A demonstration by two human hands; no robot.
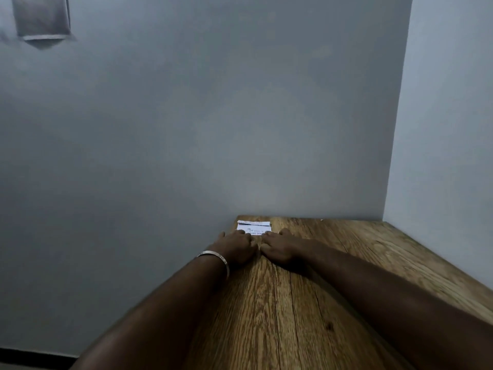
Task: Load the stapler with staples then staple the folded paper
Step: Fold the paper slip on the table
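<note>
A folded white paper (254, 227) with printed text lies flat at the far left corner of the wooden table (306, 303), close to the wall. My left hand (238, 246), with a metal bangle on the wrist, rests on the table with its fingertips on the paper's near edge. My right hand (281, 245) lies beside it, its fingers also touching the near edge of the paper. Both hands are flat, palms down, with nothing gripped. No stapler or staples are in view.
Grey walls close the table in at the back and right. The table's left edge drops off beside my left forearm. A tiny speck (322, 220) lies near the back wall. A grey box (41, 18) hangs high on the wall at the left.
</note>
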